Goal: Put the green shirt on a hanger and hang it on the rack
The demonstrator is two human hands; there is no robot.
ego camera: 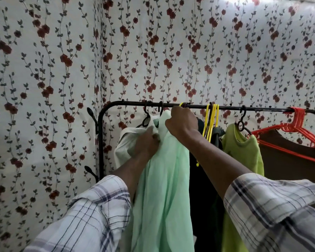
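A pale mint-green shirt (164, 179) hangs down from the black rack bar (244, 107). My right hand (182, 122) is closed at the top of the shirt right under the bar, where a bit of yellow hanger hook (181, 104) shows over the bar. My left hand (146, 144) pinches the shirt's fabric at the left shoulder. The rest of the hanger is hidden by my right hand and the cloth.
On the bar hang a white garment (125, 142) on a black hanger at left, several empty yellow hangers (211, 120), a dark garment (204, 179), a lime-green shirt (244, 148), and orange hangers (296, 128) at right. Behind is a floral curtain (44, 88).
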